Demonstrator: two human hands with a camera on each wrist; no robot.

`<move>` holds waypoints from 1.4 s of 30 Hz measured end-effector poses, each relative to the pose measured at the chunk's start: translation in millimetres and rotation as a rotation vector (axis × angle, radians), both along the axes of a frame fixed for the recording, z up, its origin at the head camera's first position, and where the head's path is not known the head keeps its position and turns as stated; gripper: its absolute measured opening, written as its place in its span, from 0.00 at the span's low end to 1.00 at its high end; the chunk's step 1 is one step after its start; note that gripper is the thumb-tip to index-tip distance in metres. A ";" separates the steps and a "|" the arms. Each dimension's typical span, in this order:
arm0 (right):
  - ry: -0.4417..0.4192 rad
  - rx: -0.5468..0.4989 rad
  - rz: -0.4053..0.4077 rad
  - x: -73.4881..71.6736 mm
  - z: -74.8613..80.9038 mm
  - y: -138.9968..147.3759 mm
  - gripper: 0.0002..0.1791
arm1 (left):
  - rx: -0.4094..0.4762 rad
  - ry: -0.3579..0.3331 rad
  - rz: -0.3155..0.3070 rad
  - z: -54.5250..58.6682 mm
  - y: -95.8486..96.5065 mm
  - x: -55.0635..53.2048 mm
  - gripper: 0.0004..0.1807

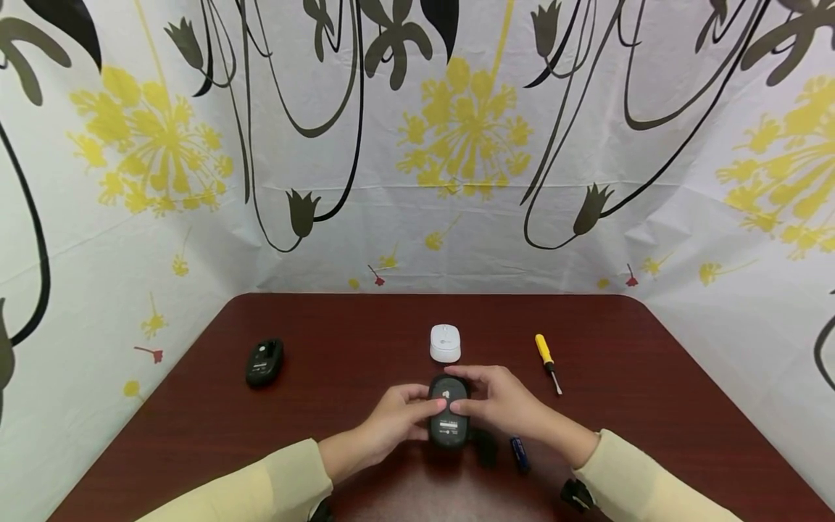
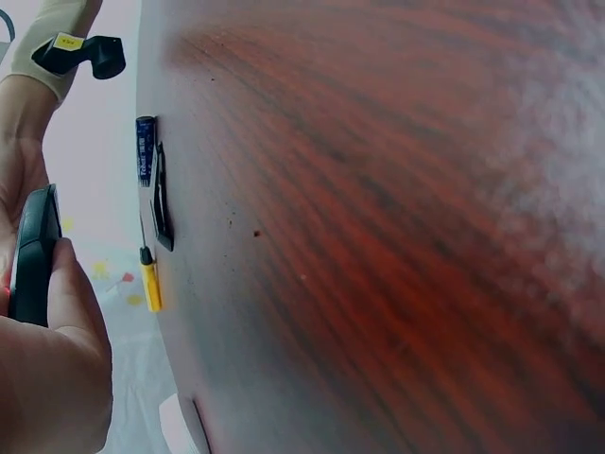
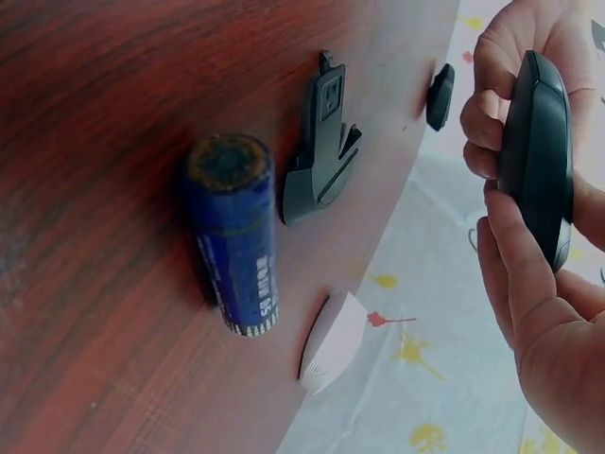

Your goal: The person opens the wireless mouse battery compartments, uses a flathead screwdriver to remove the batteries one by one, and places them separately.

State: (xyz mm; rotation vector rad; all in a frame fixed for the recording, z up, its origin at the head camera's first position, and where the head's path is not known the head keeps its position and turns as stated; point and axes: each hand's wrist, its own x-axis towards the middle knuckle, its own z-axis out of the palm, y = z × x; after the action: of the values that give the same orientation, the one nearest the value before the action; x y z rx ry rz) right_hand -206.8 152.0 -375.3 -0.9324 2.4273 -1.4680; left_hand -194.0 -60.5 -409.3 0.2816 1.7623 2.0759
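A black computer mouse [image 1: 449, 429] is held over the table with its labelled underside up. My left hand [image 1: 390, 423] grips its left side, thumb on the underside. My right hand [image 1: 504, 401] pinches the right side, its thumb also on the underside and a finger at the far end. In the right wrist view the mouse [image 3: 536, 161] shows from the side, fingers lying along it. Below the hands lie a blue AA-type battery [image 3: 236, 236] and a thin black cover [image 3: 317, 151] with a narrow tab, which looks like the mouse's battery lid.
A white mouse [image 1: 445, 343] sits just beyond the hands. To the right lies a yellow-handled screwdriver [image 1: 544, 351]. Another black mouse [image 1: 264, 362] rests at the left of the brown table [image 1: 326, 326]. A patterned cloth [image 1: 391, 159] hangs behind the table and at its sides.
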 end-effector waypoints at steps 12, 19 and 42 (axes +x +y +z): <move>-0.021 -0.029 -0.013 -3.0 -3.1 -1.3 0.28 | 0.006 0.010 -0.004 1.0 -0.3 0.7 0.20; -0.007 -0.018 -0.017 -2.9 -4.1 -2.4 0.28 | -0.009 0.005 0.002 0.1 -0.2 0.7 0.20; 0.025 -0.017 -0.079 -3.9 -3.9 -9.4 0.27 | 0.004 0.015 -0.009 -4.7 -3.8 0.4 0.21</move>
State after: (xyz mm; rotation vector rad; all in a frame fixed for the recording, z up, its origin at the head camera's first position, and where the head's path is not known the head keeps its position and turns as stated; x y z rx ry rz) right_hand -210.7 142.6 -379.3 -0.8738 2.5001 -1.5143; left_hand -193.6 -64.3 -414.0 0.3067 1.7630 2.0768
